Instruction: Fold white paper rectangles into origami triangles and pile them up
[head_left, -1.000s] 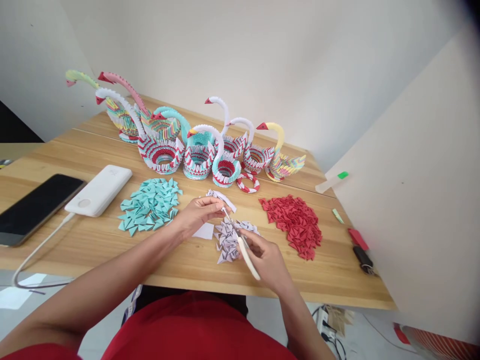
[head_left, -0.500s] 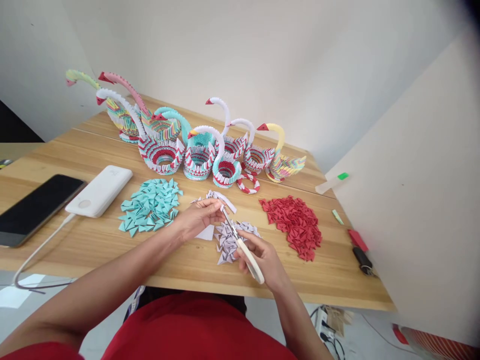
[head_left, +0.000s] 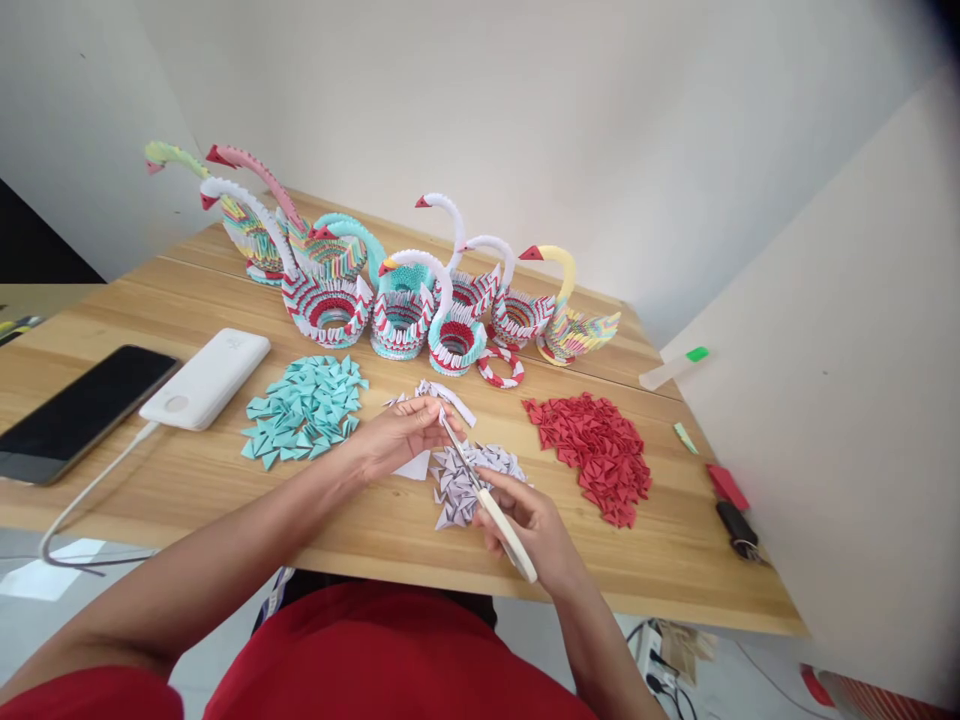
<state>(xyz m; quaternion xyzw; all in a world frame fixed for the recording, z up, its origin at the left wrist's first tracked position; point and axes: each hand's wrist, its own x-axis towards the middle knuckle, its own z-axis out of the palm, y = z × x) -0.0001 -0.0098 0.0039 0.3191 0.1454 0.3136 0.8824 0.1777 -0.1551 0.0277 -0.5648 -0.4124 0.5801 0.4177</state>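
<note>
We see the left hand (head_left: 409, 430) with its grip pinched together on a small white piece (head_left: 443, 414), mostly hidden by the fingertips, and the right hand (head_left: 534, 525) with its grip closed around the white handle of the scissors (head_left: 508, 535). The piece sits at the blade tips, above the worktop (head_left: 375, 535) and just beyond the pale lilac pile (head_left: 480, 485). We judge the likeliest mishap to be a nicked left fingertip, since the blades point straight at the pinch and a small slip would carry them in. A loosened pinch could also drop the piece among the lilac ones, where we might struggle to pick it out. Against the picture from a second ago, the handle's near end has swung down toward the worktop's near edge, while the left pinch stays almost where it was. The view has shifted slightly too, but the turquoise pile (head_left: 307, 405) and red pile (head_left: 592, 450) look undisturbed.
</note>
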